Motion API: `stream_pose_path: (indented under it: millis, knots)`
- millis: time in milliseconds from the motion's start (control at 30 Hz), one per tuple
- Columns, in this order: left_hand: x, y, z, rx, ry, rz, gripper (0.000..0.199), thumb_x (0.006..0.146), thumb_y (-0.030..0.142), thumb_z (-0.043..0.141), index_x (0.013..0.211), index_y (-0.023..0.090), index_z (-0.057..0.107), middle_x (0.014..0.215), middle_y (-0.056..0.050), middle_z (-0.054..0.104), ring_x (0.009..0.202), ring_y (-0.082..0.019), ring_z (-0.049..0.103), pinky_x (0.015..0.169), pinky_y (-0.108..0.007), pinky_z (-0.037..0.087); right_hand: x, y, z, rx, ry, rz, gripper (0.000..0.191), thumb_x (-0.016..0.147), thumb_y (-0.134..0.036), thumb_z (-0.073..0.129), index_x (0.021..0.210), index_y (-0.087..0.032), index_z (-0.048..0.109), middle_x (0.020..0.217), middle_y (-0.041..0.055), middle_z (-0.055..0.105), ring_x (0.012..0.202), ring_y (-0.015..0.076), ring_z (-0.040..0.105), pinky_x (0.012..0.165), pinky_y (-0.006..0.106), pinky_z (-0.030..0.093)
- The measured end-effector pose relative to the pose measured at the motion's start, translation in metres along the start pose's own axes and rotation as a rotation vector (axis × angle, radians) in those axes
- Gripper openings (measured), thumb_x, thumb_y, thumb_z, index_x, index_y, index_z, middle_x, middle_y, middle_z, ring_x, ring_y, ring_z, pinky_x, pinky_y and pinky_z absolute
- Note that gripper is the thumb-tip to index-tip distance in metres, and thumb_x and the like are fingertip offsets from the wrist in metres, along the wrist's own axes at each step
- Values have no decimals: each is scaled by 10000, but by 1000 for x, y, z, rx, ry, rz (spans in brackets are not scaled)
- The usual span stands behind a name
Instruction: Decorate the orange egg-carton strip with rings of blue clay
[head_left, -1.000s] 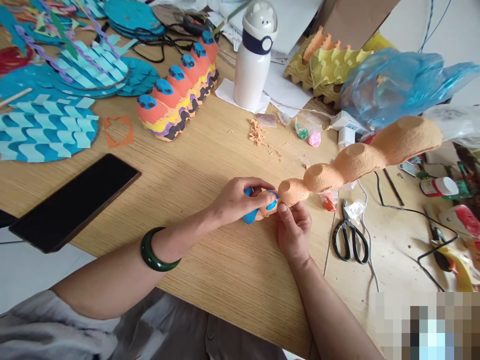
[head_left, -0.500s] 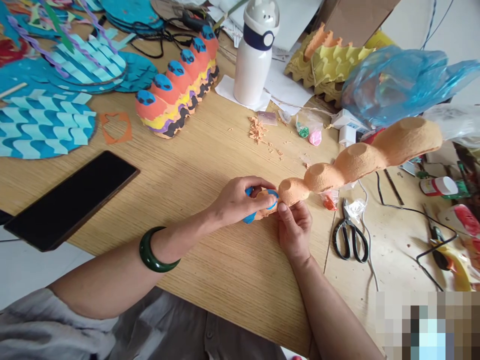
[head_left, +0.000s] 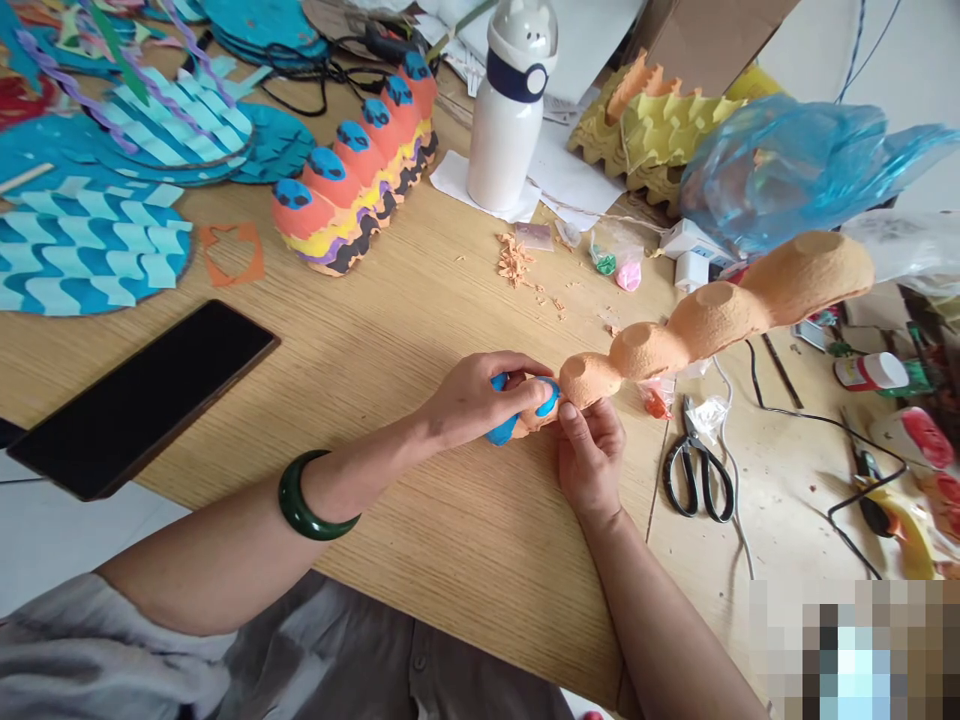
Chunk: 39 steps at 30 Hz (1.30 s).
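Note:
A long, bumpy strip of orange egg carton [head_left: 716, 315] slants up to the right over the table. Blue clay [head_left: 501, 428] covers its near-left end, and a blue patch [head_left: 550, 398] lies on the second bump. My left hand [head_left: 480, 395] is wrapped over that end, its thumb against the blue patch and its fingers on the far side. With thumb and fingers, my right hand [head_left: 589, 450] grips the strip from below, beside the third bump. Some fingertips are hidden behind the strip.
Black-handled scissors [head_left: 699, 470] lie right of my right hand, near a grey cable. A phone [head_left: 146, 400] rests at left. Behind stand a decorated egg-carton strip [head_left: 352, 190], a white bottle [head_left: 506, 140] and a blue plastic bag [head_left: 795, 170]. Orange scraps [head_left: 514, 262] lie mid-table.
My left thumb has shifted slightly on the blue patch, showing more of it. The strip's far end has dipped and moved slightly left. Both hands keep their hold.

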<state>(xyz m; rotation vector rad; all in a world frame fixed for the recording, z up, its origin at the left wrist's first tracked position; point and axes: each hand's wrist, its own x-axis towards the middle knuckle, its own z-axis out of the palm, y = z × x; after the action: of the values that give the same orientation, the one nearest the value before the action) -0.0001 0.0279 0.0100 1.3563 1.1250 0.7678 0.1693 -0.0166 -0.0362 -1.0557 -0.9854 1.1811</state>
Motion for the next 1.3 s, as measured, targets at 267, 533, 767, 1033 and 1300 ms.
stream_pose_path:
  millis: [267, 533, 767, 1033, 1300]
  knots:
    - [-1, -1, 1, 59, 28, 3, 371, 756, 488, 731, 956, 185, 807, 887, -50, 788, 831, -201, 690, 699, -294, 539, -5, 3, 0, -30, -35, -21, 203, 885, -452, 795, 1027, -312, 757, 1039, 9, 813, 972, 209, 763, 902, 400, 636]
    - [2, -5, -1, 60, 1, 16, 338, 751, 414, 729, 980, 177, 803, 927, -58, 804, 864, -212, 723, 724, -298, 561, -3, 3, 1, 23, -37, 49, 213, 843, -450, 838, 981, -308, 760, 936, -10, 809, 858, 193, 755, 817, 371, 635]
    - [2, -4, -3, 89, -59, 3, 364, 811, 443, 667, 1011, 177, 816, 1019, -58, 819, 945, -225, 733, 779, -304, 552, 1, -1, 3, 121, -41, 132, 196, 831, -444, 849, 903, -299, 739, 855, -38, 762, 740, 157, 699, 718, 330, 612]
    - [3, -6, -7, 59, -140, 39, 400, 804, 436, 701, 1044, 135, 808, 1019, -76, 816, 930, -212, 732, 760, -270, 536, 4, -3, 0, 144, -4, 229, 263, 763, -450, 895, 839, -270, 721, 783, -38, 718, 672, 134, 654, 621, 272, 578]
    - [1, -10, -7, 60, -200, 96, 352, 856, 450, 695, 951, 121, 776, 862, -42, 739, 788, -159, 652, 669, -241, 471, 7, -7, 0, 202, 19, 256, 275, 747, -437, 903, 785, -243, 711, 746, -40, 717, 618, 117, 638, 582, 259, 563]
